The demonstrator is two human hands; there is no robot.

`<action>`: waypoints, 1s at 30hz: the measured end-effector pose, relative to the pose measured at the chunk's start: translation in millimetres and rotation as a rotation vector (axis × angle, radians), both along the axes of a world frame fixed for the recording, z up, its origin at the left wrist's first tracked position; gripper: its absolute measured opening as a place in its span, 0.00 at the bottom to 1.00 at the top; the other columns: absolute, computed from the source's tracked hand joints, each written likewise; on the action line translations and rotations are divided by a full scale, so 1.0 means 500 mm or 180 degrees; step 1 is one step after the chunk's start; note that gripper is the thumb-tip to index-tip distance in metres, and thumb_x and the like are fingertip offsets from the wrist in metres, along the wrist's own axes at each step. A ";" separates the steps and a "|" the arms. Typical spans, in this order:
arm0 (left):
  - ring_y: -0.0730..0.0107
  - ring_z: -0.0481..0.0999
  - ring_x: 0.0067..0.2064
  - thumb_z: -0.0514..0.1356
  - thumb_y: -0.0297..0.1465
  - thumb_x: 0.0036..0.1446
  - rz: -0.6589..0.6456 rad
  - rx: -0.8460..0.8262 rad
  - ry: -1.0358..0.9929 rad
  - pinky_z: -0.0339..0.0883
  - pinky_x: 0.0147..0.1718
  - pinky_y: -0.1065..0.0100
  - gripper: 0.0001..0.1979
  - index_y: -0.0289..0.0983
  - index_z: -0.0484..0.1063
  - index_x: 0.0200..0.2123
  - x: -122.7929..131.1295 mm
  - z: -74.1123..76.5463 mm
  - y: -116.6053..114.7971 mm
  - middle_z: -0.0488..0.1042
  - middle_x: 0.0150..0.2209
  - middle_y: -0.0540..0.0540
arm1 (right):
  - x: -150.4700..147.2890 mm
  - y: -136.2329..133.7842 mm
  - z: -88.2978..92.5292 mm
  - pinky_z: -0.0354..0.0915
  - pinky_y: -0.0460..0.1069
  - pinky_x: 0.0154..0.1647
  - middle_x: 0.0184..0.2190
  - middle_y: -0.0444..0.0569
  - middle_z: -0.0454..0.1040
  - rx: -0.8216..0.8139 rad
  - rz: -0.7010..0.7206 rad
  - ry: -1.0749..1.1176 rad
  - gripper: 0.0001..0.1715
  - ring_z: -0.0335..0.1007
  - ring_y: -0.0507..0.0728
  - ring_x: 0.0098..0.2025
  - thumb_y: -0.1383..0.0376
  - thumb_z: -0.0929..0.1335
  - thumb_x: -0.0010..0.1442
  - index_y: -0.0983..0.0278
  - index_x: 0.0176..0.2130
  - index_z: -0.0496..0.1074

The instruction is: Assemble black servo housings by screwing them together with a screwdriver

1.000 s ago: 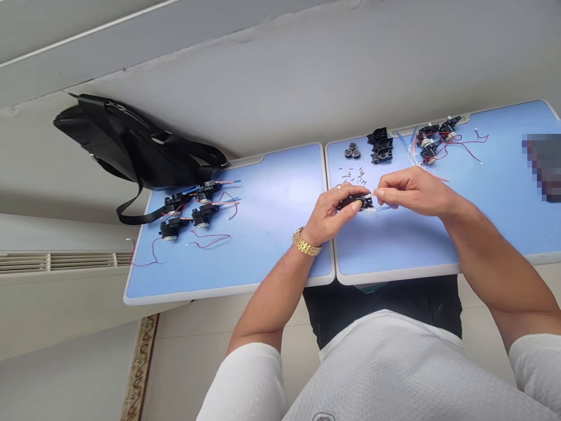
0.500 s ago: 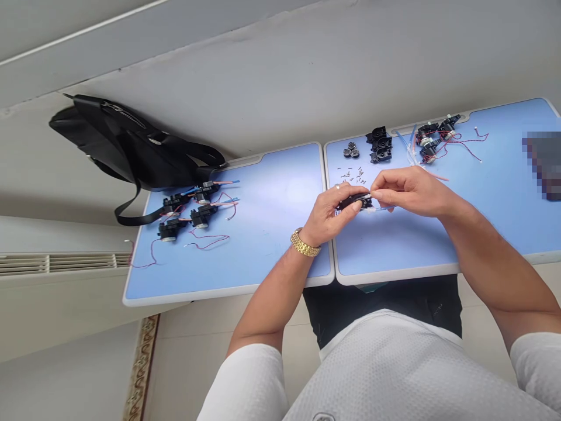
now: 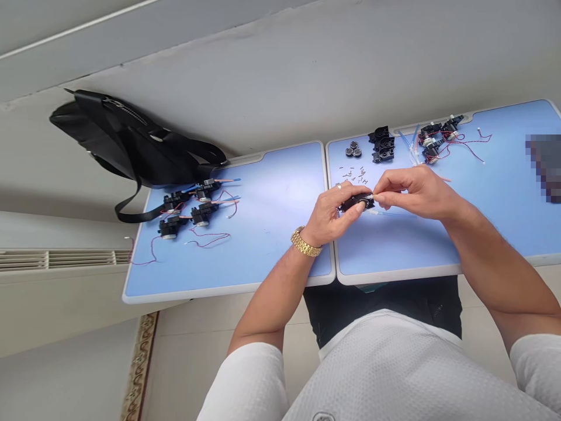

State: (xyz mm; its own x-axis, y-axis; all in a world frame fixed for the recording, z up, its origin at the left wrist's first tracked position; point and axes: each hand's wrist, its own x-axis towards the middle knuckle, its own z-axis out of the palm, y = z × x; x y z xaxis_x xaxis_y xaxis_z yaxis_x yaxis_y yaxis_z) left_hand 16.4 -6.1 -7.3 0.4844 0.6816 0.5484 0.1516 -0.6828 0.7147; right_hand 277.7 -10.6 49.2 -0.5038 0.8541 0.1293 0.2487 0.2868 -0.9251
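Note:
My left hand (image 3: 335, 211), with a ring and a gold watch, is closed round a small black plastic housing (image 3: 356, 202) above the right table. The thumb presses on its near side and the fingers lie over the far side. My right hand (image 3: 409, 190) pinches at the housing's right end, where a small white tip (image 3: 370, 197) shows at the fingertips. Whether that tip belongs to the housing is too small to tell. A thin translucent blue tube (image 3: 392, 214) extends rightward from beneath the housing, below my right hand.
Small screws (image 3: 350, 174) lie beyond my hands, with round black parts (image 3: 353, 149) and black shells (image 3: 382, 145) behind them. Wired black assemblies (image 3: 432, 140) sit at the back right; several more (image 3: 199, 214) lie on the left table, beside a black bag (image 3: 131, 146).
The blue tube under my right hand now shows stretched out to the right. My right fingertips have shifted slightly at the housing's end; my left hand keeps its hold.

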 end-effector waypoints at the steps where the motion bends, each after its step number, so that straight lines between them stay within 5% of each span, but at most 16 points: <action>1: 0.67 0.76 0.34 0.64 0.46 0.80 -0.0006 0.0000 -0.0009 0.71 0.36 0.63 0.17 0.41 0.85 0.56 0.000 -0.001 0.000 0.82 0.35 0.47 | 0.000 0.000 0.000 0.64 0.52 0.33 0.27 0.42 0.81 0.0000 -0.0004 -0.0008 0.10 0.73 0.53 0.30 0.58 0.77 0.69 0.59 0.36 0.82; 15: 0.67 0.76 0.34 0.65 0.48 0.78 -0.0024 -0.0122 -0.0055 0.72 0.37 0.62 0.19 0.41 0.86 0.55 0.006 -0.008 0.000 0.81 0.34 0.47 | 0.002 0.010 0.003 0.65 0.51 0.32 0.28 0.44 0.82 -0.0646 0.0097 0.0060 0.12 0.75 0.54 0.31 0.56 0.78 0.67 0.59 0.35 0.82; 21: 0.66 0.78 0.36 0.65 0.52 0.77 -0.0128 -0.0582 -0.0210 0.73 0.37 0.61 0.22 0.40 0.86 0.53 0.005 -0.005 -0.004 0.84 0.39 0.44 | 0.001 0.019 -0.003 0.68 0.50 0.30 0.30 0.47 0.83 -0.1073 0.0323 0.0394 0.23 0.79 0.55 0.33 0.45 0.82 0.66 0.61 0.37 0.82; 25: 0.66 0.79 0.36 0.66 0.56 0.73 -0.0162 -0.1127 -0.0443 0.74 0.36 0.62 0.26 0.39 0.86 0.53 0.005 -0.018 -0.003 0.85 0.42 0.42 | -0.004 0.015 0.000 0.66 0.50 0.30 0.29 0.47 0.82 -0.1076 0.0302 0.0455 0.28 0.77 0.54 0.32 0.41 0.82 0.66 0.61 0.37 0.82; 30: 0.66 0.80 0.37 0.67 0.56 0.72 -0.0098 -0.1169 -0.0516 0.74 0.37 0.63 0.27 0.39 0.87 0.53 0.003 -0.023 0.001 0.86 0.43 0.42 | -0.003 0.015 -0.004 0.69 0.53 0.36 0.30 0.47 0.81 -0.0830 -0.0035 0.0149 0.27 0.76 0.56 0.34 0.41 0.82 0.64 0.60 0.36 0.82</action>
